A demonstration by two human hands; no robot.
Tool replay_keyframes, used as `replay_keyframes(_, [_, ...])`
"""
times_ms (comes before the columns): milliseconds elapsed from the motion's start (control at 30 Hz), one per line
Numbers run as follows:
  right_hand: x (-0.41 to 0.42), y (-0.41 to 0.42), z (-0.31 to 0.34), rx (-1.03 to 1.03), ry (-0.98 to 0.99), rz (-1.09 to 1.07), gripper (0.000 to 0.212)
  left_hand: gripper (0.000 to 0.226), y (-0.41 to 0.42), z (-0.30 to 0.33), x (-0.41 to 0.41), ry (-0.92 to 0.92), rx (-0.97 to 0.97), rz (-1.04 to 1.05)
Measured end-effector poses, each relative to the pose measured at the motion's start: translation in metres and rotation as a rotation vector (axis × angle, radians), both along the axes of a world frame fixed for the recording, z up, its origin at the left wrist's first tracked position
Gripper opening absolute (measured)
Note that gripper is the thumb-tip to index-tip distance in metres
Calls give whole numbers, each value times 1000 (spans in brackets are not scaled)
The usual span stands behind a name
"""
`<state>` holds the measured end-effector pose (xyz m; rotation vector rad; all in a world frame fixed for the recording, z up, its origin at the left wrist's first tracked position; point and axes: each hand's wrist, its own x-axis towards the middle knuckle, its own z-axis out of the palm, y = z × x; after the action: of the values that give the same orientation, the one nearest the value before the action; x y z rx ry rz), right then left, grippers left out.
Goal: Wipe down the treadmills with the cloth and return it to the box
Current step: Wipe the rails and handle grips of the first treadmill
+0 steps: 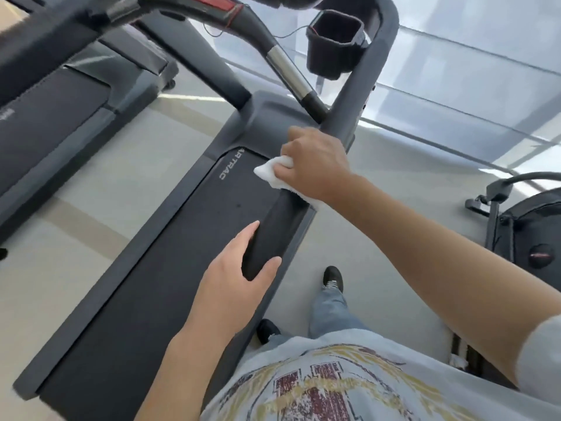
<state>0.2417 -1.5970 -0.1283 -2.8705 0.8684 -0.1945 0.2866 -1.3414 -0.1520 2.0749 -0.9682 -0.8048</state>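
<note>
A second treadmill [51, 117] stands at far left, across a strip of pale floor [91, 214] from the treadmill [145, 299] being cleaned, whose dark belt [170, 268] runs diagonally through the frame with white lettering near its front end. A person in a printed grey T-shirt [318, 387], blue jeans [329, 314] and dark shoes [333, 278] stands on the floor beside the machine's right edge and leans over it.

The left hand [236, 278] wraps the near end of the black padded handrail [267, 235], fingers laid over the belt side and thumb hooked round the other, gripping the bar.

Farther along the same rail, where it meets the grey upright post [361, 86], the right hand [315, 165] is clenched knuckles-up round a white cloth [273, 171] and presses it onto the rail. The cloth is bunched under the palm; one crumpled end sticks out on the belt side beyond the fingers, and a smaller corner shows beneath the wrist on the opposite side. How the fingertips lie under the cloth cannot be seen.

Above the hands, a chrome-banded grip [288, 74] slopes down from the console, and a black cup holder [334, 44] hangs by the post. At right, beyond the outstretched forearm, part of another black exercise machine [522, 235] stands before a glass wall [470, 80].
</note>
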Motion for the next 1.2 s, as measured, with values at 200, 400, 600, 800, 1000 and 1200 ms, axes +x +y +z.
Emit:
replay_keyframes(200, [7, 106, 6, 47, 130, 370, 45, 45, 37, -12, -21, 60, -98, 198])
replay_keyframes(400, [10, 114, -3, 14, 48, 544, 48, 36, 46, -16, -39, 93, -142, 351])
replay_keyframes(600, [10, 84, -10, 87, -88, 627, 52, 30, 10, -4, -37, -119, -13, 387])
replay_keyframes(800, [5, 7, -16, 85, -196, 646, 48, 33, -51, 18, -34, -326, 134, 292])
replay_keyframes(1000, [4, -77, -21, 73, -279, 624, 46, 39, -132, 19, -35, -387, 154, 267])
replay_keyframes(1200, [4, -166, -26, 62, -390, 653, 37, 51, -206, 13, -36, -464, 132, 291])
